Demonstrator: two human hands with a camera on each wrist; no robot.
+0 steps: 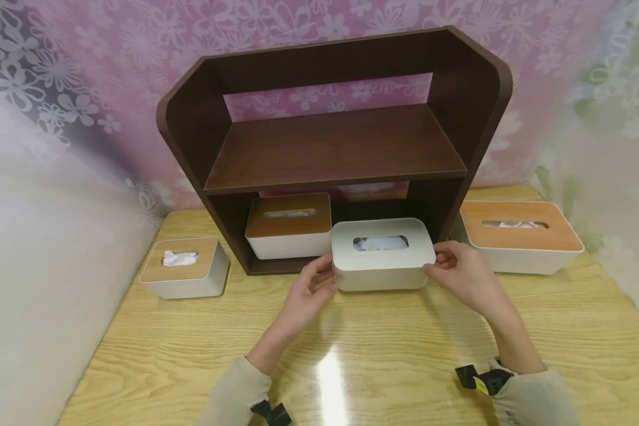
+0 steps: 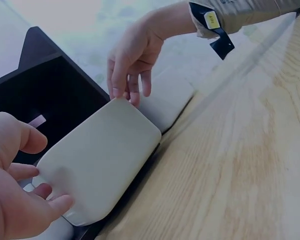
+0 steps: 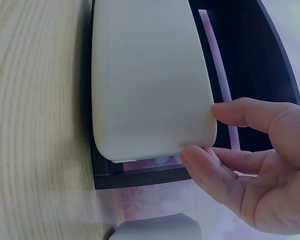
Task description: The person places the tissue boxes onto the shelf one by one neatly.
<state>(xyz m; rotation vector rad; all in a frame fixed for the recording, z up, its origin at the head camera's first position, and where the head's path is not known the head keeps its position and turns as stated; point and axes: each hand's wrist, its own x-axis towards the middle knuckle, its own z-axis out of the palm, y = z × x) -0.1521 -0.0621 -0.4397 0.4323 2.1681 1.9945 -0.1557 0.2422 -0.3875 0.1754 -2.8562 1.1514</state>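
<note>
Between my two hands is a white tissue box (image 1: pixel 378 260) with a white lid and an oval slot, at the right half of the shelf's lower compartment. My left hand (image 1: pixel 302 303) holds its left end, with the thumb by the front corner and the fingers along the side. At the other end, my right hand (image 1: pixel 471 279) grips the right front corner between thumb and fingers. The box front (image 2: pixel 100 160) faces the left wrist view. In the right wrist view, fingertips (image 3: pixel 196 159) press the corner of the box. Its back is hidden.
A dark brown two-tier shelf (image 1: pixel 335 145) stands against the flowered backdrop. Inside its lower left sits a brown-lidded tissue box (image 1: pixel 289 231). A small wood-lidded tissue box (image 1: pixel 185 272) is left of the shelf, a larger one (image 1: pixel 522 236) right, on the wooden table (image 1: pixel 404 355).
</note>
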